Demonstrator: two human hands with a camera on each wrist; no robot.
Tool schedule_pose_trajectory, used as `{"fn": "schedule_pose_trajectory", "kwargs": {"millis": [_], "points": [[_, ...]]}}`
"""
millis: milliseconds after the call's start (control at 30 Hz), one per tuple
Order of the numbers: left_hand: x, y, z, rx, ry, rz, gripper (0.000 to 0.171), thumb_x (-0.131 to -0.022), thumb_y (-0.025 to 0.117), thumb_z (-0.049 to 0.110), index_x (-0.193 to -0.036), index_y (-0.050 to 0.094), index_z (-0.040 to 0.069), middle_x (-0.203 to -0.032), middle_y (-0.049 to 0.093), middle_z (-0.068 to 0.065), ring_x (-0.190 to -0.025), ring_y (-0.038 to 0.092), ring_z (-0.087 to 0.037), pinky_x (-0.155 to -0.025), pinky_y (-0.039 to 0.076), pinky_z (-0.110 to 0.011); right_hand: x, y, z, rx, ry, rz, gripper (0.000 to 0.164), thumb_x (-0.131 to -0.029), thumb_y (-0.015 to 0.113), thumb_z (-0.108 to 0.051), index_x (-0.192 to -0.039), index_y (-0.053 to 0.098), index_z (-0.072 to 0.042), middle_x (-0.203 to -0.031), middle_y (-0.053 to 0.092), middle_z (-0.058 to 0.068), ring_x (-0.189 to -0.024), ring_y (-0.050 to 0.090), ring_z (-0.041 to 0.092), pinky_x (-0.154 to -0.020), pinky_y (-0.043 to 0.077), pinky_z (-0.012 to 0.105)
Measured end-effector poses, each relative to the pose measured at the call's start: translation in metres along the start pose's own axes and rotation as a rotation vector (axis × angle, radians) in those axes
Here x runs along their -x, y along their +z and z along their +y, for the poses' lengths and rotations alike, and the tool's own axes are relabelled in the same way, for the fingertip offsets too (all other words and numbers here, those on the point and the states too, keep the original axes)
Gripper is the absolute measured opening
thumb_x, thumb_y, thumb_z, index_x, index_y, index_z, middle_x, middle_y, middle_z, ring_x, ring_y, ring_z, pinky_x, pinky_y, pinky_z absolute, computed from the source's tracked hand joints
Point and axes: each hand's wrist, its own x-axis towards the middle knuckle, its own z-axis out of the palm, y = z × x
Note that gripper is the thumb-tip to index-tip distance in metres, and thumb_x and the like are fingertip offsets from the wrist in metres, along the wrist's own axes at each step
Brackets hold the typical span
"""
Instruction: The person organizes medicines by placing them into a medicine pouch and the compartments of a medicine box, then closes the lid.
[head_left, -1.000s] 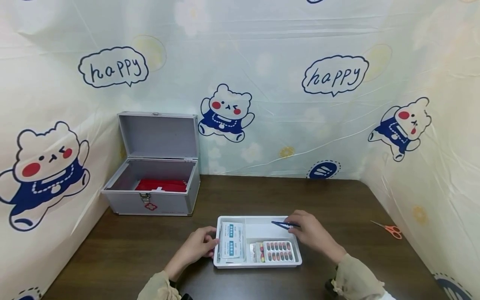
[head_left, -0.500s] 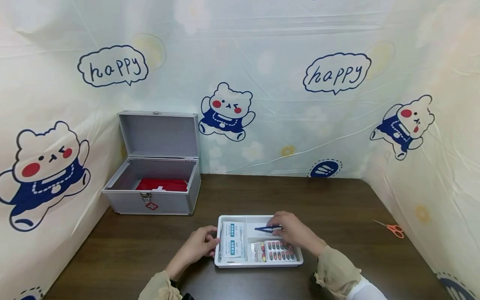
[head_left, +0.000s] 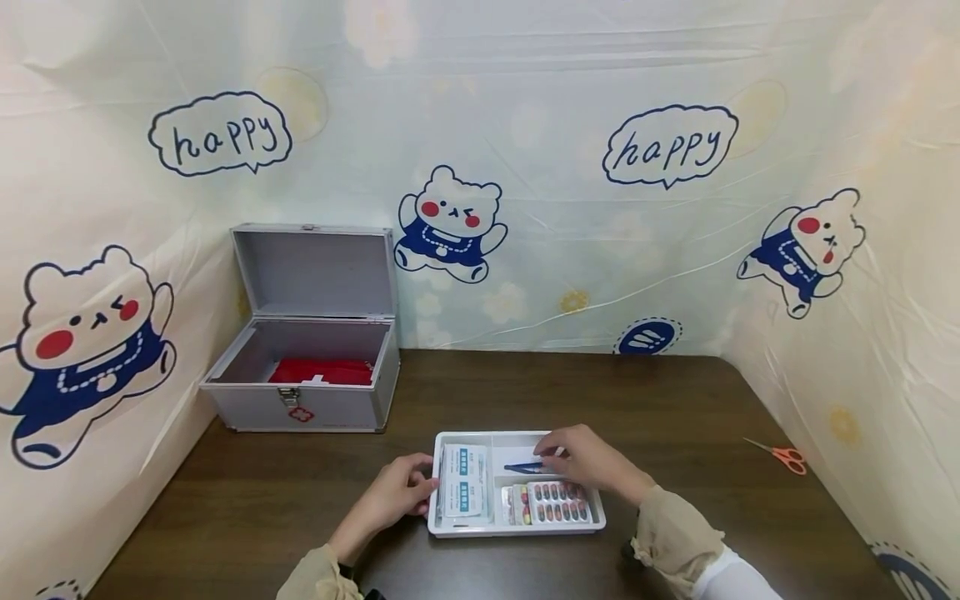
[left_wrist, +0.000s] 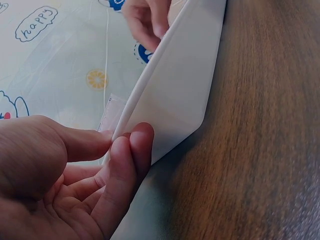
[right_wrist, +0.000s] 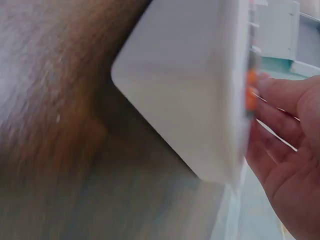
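A white divided tray point(head_left: 517, 531) rests on the dark table in front of me. My left hand point(head_left: 393, 492) pinches its left rim, thumb over the edge and fingers curled against the outer wall, as the left wrist view shows. In the tray's upper right compartment lie blue tweezers point(head_left: 521, 467). Just over their right end hovers my right hand point(head_left: 588, 457), its fingers loosely bent and apart; the tweezers' end is partly hidden beneath it. Blister packs of capsules point(head_left: 558, 502) fill the lower right compartment. White packets with blue print point(head_left: 463, 483) lie in the left one.
A silver first-aid case point(head_left: 307, 408) stands at the back left with its lid raised and a red item point(head_left: 322, 371) inside. Orange-handled scissors point(head_left: 787, 460) lie near the table's right edge. A printed cloth point(head_left: 555, 250) encloses the table at the back and sides.
My right hand has moved left over the tray with the tweezers, which now lie lower in the upper right compartment, the fingers loosened from them. The left hand keeps its hold on the tray.
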Motion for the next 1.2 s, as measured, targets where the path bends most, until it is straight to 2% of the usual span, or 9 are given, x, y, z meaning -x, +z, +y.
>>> {"fn": "schedule_pose_trajectory", "kwargs": {"millis": [133,233,400,567,667,767,867,967,1200], "points": [[0.0,0.001,0.001,0.004,0.009,0.003,0.045,-0.094,0.066,0.007,-0.132,0.051,-0.011,-0.073,0.064,-0.004,-0.058,0.059,-0.011,-0.054,0.053,-0.024,0.02,-0.02,0.017,0.016,-0.033,0.145,0.021,-0.093,0.067,-0.01,-0.113,0.072,-0.012,-0.109,0.073,0.002,-0.096,0.067,0.015,-0.082,0.057,0.032],[0.001,0.001,0.002,0.003,0.013,0.007,0.045,-0.094,0.066,0.008,-0.132,0.05,-0.012,-0.073,0.064,-0.004,-0.058,0.059,-0.011,-0.054,0.054,-0.025,0.038,-0.039,0.04,0.081,-0.052,0.288,0.022,-0.089,0.07,-0.004,-0.111,0.071,-0.009,-0.107,0.073,0.005,-0.092,0.068,0.016,-0.078,0.057,0.03],[0.0,0.002,0.0,-0.003,0.014,0.005,0.045,-0.094,0.066,0.008,-0.132,0.05,-0.012,-0.072,0.064,-0.004,-0.058,0.059,-0.011,-0.054,0.054,-0.025,0.079,-0.068,0.091,0.211,0.052,0.432,0.026,-0.085,0.071,0.002,-0.11,0.07,-0.003,-0.106,0.073,0.013,-0.088,0.068,0.024,-0.075,0.056,0.041],[-0.001,0.002,-0.001,-0.005,0.017,-0.001,0.045,-0.095,0.065,0.008,-0.132,0.05,-0.012,-0.072,0.064,-0.003,-0.058,0.059,-0.011,-0.054,0.054,-0.024,0.124,-0.087,0.144,0.283,0.282,0.423,0.031,-0.083,0.067,0.006,-0.114,0.065,0.006,-0.109,0.068,0.028,-0.087,0.067,0.038,-0.072,0.053,0.051],[0.0,0.001,-0.001,0.005,0.029,0.001,0.044,-0.094,0.065,0.007,-0.131,0.05,-0.013,-0.071,0.064,-0.004,-0.057,0.059,-0.011,-0.053,0.054,-0.025,0.148,-0.093,0.169,0.345,0.403,0.421,0.037,-0.077,0.061,0.01,-0.114,0.06,0.013,-0.103,0.066,0.034,-0.084,0.064,0.047,-0.072,0.053,0.054],[0.001,-0.001,0.0,0.003,0.036,0.011,0.044,-0.094,0.065,0.007,-0.131,0.051,-0.013,-0.071,0.064,-0.004,-0.057,0.059,-0.011,-0.053,0.054,-0.025,0.163,-0.097,0.186,0.386,0.485,0.419,0.037,-0.072,0.056,0.012,-0.109,0.057,0.016,-0.092,0.064,0.033,-0.084,0.062,0.051,-0.074,0.052,0.057],[0.001,-0.001,0.0,-0.009,0.027,0.017,0.044,-0.095,0.065,0.008,-0.131,0.051,-0.012,-0.071,0.064,-0.004,-0.057,0.06,-0.011,-0.053,0.053,-0.024,0.171,-0.099,0.196,0.398,0.512,0.417,0.025,-0.07,0.056,0.011,-0.094,0.057,0.013,-0.081,0.061,0.029,-0.077,0.06,0.048,-0.07,0.051,0.057],[0.001,-0.001,-0.001,-0.015,0.017,0.017,0.043,-0.095,0.065,0.008,-0.132,0.051,-0.011,-0.072,0.064,-0.003,-0.057,0.06,-0.011,-0.053,0.053,-0.024,0.177,-0.096,0.202,0.419,0.49,0.427,0.014,-0.067,0.058,0.011,-0.08,0.057,0.006,-0.074,0.058,0.024,-0.069,0.058,0.043,-0.065,0.05,0.055],[0.0,0.0,-0.002,-0.018,0.028,-0.007,0.044,-0.095,0.064,0.008,-0.132,0.05,-0.012,-0.072,0.065,-0.003,-0.058,0.06,-0.01,-0.054,0.053,-0.024,0.181,-0.088,0.211,0.449,0.48,0.428,0.008,-0.069,0.065,0.005,-0.069,0.059,0.0,-0.067,0.059,0.017,-0.063,0.059,0.039,-0.061,0.049,0.053]]}}
